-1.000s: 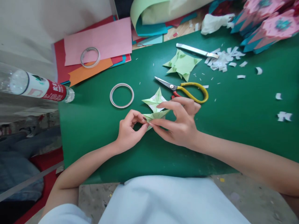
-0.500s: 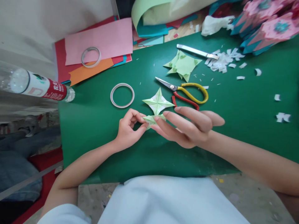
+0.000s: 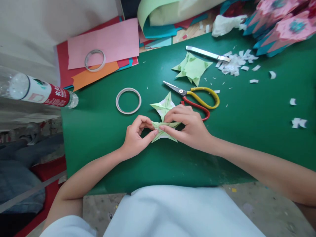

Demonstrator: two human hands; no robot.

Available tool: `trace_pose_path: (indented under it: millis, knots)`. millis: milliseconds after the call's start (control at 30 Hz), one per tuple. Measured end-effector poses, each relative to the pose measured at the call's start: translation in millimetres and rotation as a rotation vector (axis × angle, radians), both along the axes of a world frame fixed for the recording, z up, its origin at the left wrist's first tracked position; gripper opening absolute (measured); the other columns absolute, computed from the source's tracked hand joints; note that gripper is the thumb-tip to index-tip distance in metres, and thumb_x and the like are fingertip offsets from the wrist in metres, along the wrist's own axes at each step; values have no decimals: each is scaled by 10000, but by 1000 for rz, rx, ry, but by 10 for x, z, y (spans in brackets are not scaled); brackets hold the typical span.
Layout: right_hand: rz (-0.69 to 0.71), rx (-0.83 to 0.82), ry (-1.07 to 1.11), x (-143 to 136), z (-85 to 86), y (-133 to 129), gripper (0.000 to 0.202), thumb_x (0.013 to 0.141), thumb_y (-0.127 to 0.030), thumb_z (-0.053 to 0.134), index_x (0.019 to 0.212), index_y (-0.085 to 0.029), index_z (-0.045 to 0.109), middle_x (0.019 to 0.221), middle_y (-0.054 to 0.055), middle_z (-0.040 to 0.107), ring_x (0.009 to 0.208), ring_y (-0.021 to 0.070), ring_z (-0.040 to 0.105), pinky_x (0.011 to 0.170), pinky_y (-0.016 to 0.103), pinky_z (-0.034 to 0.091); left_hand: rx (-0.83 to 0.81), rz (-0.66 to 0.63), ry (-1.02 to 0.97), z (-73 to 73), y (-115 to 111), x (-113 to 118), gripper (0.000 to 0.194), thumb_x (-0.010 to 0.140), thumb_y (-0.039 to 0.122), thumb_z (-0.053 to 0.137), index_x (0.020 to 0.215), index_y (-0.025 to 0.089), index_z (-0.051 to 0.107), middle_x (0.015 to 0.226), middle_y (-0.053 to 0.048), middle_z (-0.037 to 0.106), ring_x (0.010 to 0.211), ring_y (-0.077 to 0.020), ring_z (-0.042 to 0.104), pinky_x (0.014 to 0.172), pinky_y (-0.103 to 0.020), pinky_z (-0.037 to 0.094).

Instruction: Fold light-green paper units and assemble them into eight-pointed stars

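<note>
Between my hands is a folded light-green paper star with pale patches. My left hand pinches its left edge between thumb and fingers. From the right, my right hand grips its upper part, thumb on the near face and fingers behind. Just beyond lies a second green paper star, its right side partly covered by my right fingers. Scissors with one yellow and one red handle rest beside that star, above my right hand.
A tape roll lies left of the stars on the green table. Farther back are stacked green stars, a silver cutter and white paper bits. A bottle, coloured sheets and pink paper flowers sit around the edges.
My right hand's spread fingers have closed onto the star, which now shows more of its lower points. My left hand keeps its hold in nearly the same place.
</note>
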State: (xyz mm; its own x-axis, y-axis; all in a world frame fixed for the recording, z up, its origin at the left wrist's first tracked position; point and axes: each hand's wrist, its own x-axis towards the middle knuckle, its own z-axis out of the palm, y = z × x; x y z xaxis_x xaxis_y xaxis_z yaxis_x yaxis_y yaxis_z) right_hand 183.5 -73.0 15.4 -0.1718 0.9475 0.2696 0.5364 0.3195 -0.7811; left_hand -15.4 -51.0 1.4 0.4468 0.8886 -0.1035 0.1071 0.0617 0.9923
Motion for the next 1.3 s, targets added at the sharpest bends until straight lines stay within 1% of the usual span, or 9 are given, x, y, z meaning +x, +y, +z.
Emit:
trace_pose_path:
  millis: [200,467,567,700,867,967,1067,1167,1300]
  knots:
    - [-14,64,-22,-47,-2,-9,176,861,-274,657,708,-189,638,764,18,694,771,171,573,748,368,371,-18,32,-51,21,21,27,216,787,211,740,876,200,543,840,8,626,793,-92,640,739,-203,517]
    - [-2,104,-96,-63,32,-52,159,888,-284,610,760,-194,634,812,31,693,805,187,562,760,389,344,-75,94,-122,54,-3,54,338,778,300,761,767,202,438,718,31,538,785,-105,600,710,-213,496]
    - [-26,63,-87,-54,51,-51,169,894,-286,590,756,-194,621,839,42,681,818,187,554,782,394,345,-103,82,-122,49,6,41,327,780,311,761,804,203,453,770,21,562,785,-101,597,712,-211,493]
    - [-42,11,-12,-33,70,-35,186,883,-253,581,709,-192,600,824,35,658,798,175,544,779,381,359,-103,7,-75,36,16,10,290,795,299,744,900,210,489,889,-3,609,854,-111,611,799,-237,494]
    - [-42,-30,8,-25,90,-34,186,883,-255,581,710,-198,615,847,31,658,800,175,553,788,382,363,-72,-41,7,33,22,-12,271,790,235,726,926,219,493,801,23,583,764,-95,589,729,-212,476]
    - [-27,-28,-44,-8,99,-32,140,901,-291,557,819,-215,640,901,43,676,855,197,571,815,395,363,-74,-20,1,46,29,-13,272,780,237,723,878,217,470,752,36,547,709,-87,565,684,-200,472]
    - [-75,27,-126,35,100,-19,118,897,-321,550,888,-214,600,905,53,672,891,221,576,806,396,352,-67,-36,-2,64,35,-24,265,791,239,711,891,221,466,745,37,558,707,-88,575,677,-200,474]
    - [-96,32,-206,92,87,-1,171,881,-332,559,774,-200,545,833,52,621,838,219,534,756,382,325,-41,-78,33,78,29,-46,243,825,228,677,974,229,484,741,34,595,696,-97,592,679,-217,472]
    - [-13,-12,-261,152,48,25,261,903,-336,545,689,-187,563,831,61,567,824,208,476,742,377,306,66,-81,136,83,7,-75,218,854,226,644,1028,230,512,730,28,633,676,-110,601,687,-244,463]
